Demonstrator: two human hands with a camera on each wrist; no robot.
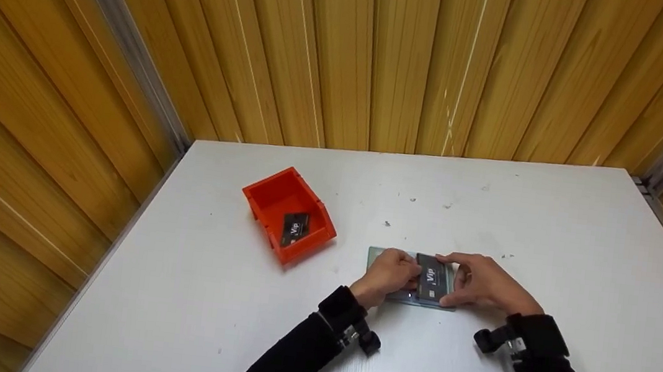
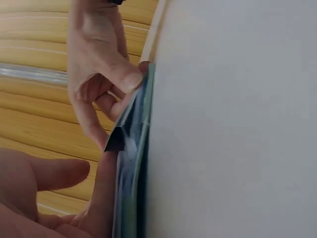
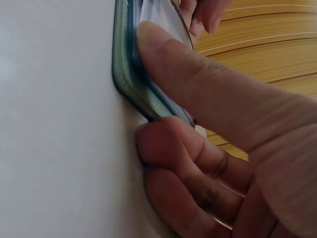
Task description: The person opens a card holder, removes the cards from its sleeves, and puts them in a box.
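Observation:
A dark card marked "Vip" (image 1: 432, 278) lies over a blue-green card holder (image 1: 375, 254) with clear sleeves on the white table. My right hand (image 1: 486, 281) grips this card, index finger at its far edge and thumb at its near edge. In the left wrist view the card (image 2: 117, 138) tilts up from the clear sleeve (image 2: 130, 153). My left hand (image 1: 387, 273) is over the holder's left part, fingertips at the card's left edge. Its index finger (image 2: 105, 193) presses along the sleeve, while the thumb (image 2: 64, 173) stands apart.
An orange-red bin (image 1: 265, 194) stands on the white table (image 1: 169, 292), left of and beyond the holder. Inside it lies another dark "Vip" card (image 1: 295, 227). Yellow wood-look panels (image 1: 395, 62) wall the table's back and sides.

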